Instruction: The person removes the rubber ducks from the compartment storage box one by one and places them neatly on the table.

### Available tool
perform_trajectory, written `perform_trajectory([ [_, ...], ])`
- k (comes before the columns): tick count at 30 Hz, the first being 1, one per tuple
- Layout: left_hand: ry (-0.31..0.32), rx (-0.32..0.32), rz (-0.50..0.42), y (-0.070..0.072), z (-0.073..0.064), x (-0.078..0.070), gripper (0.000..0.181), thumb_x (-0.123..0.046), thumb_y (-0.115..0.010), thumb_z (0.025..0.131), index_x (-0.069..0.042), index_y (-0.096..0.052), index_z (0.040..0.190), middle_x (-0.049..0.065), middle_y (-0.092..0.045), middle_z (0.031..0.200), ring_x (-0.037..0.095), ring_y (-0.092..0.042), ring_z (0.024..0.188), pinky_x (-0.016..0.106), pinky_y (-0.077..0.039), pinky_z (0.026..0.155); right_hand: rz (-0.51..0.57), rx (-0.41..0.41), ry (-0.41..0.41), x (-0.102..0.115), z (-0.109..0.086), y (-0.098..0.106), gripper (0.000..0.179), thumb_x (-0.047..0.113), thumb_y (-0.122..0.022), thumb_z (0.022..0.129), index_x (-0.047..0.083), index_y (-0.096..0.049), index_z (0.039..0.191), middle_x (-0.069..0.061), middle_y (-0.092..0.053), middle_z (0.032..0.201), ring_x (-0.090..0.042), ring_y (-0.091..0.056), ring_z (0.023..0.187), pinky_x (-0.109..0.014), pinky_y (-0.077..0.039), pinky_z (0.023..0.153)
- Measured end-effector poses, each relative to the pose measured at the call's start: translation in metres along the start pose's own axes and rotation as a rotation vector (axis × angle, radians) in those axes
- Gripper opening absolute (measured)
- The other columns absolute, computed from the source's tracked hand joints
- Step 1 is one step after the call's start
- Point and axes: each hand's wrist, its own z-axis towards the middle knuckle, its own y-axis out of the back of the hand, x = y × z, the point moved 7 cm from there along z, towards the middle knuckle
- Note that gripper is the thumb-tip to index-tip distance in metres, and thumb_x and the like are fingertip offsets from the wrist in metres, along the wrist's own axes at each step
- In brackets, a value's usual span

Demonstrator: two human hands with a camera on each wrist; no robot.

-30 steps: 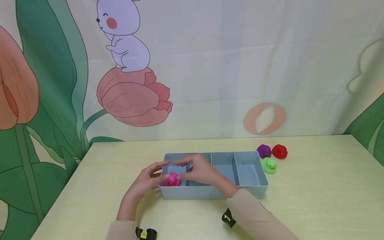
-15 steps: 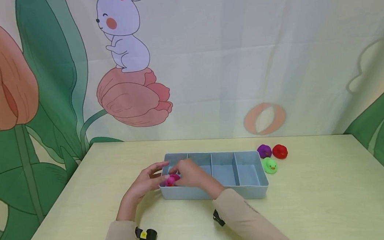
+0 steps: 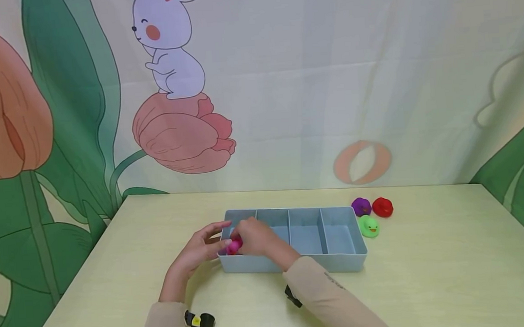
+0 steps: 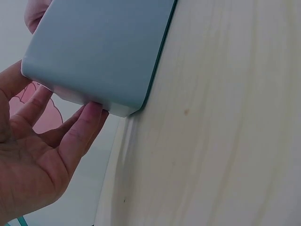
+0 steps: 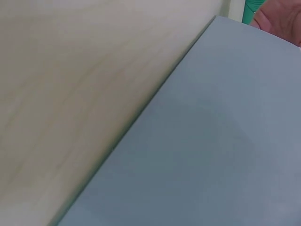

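Note:
A pink rubber duck (image 3: 234, 246) is in the leftmost compartment of a long grey-blue divided box (image 3: 290, 264). My right hand (image 3: 258, 237) reaches into that compartment and grips the duck, covering part of it. At the box's left end my left hand (image 3: 200, 247) holds on, with thumb and forefinger at the rim. The left wrist view shows the fingers (image 4: 82, 129) of this hand against the outside of the end wall. In the right wrist view the box's front wall (image 5: 197, 132) fills most of the picture and hides the right hand's fingers.
Just right of the box sit a purple duck (image 3: 361, 207), a red duck (image 3: 383, 207) and a green duck (image 3: 369, 226). The box stands on a pale wooden table (image 3: 448, 262). Behind it hangs a printed curtain (image 3: 281, 107) with a rabbit and tulips.
My right hand has moved left and down into the leftmost compartment and taken hold of the pink duck, which has turned a little. The left hand stays at the box's end.

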Motion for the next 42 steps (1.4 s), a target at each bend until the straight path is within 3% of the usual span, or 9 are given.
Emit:
perform_trajectory([
  [13, 0.007, 0.003, -0.024, -0.001, 0.001, 0.001, 0.053, -0.017, -0.065, 0.084, -0.009, -0.045, 0.133, 0.013, -0.035, 0.141, 0.037, -0.040, 0.124, 0.044, -0.047, 0.088, -0.025, -0.008, -0.038, 0.000, 0.000, 0.000, 0.010, 0.017, -0.074, 0.076, 0.007, -0.072, 0.077, 0.005, -0.053, 0.054, -0.006, -0.041, 0.049, -0.014, -0.035, 0.046],
  [20, 0.010, 0.001, -0.012, -0.002, 0.001, 0.000, 0.055, -0.019, -0.065, 0.084, -0.009, -0.044, 0.134, 0.014, -0.035, 0.141, 0.037, -0.039, 0.124, 0.046, -0.046, 0.088, -0.004, -0.057, -0.008, -0.001, -0.004, 0.004, 0.016, 0.019, -0.077, 0.073, 0.007, -0.072, 0.084, 0.003, -0.064, 0.067, -0.007, -0.048, 0.056, -0.014, -0.041, 0.052],
  [32, 0.026, -0.009, -0.016, 0.001, 0.001, 0.002, 0.053, -0.020, -0.065, 0.085, -0.010, -0.046, 0.133, 0.017, -0.033, 0.141, 0.039, -0.038, 0.124, 0.045, -0.046, 0.088, 0.030, -0.134, 0.024, 0.002, -0.016, 0.021, 0.036, 0.012, -0.075, 0.070, 0.004, -0.069, 0.104, -0.004, -0.065, 0.088, -0.013, -0.050, 0.076, -0.014, -0.042, 0.055],
  [42, 0.034, -0.023, -0.006, 0.001, 0.001, 0.002, 0.051, -0.021, -0.065, 0.085, -0.012, -0.047, 0.132, 0.014, -0.034, 0.140, 0.040, -0.034, 0.127, 0.046, -0.046, 0.088, 0.168, -0.203, 0.069, 0.004, -0.024, 0.042, 0.041, 0.008, -0.075, 0.070, -0.001, -0.066, 0.108, -0.010, -0.066, 0.095, -0.017, -0.054, 0.082, -0.016, -0.047, 0.060],
])
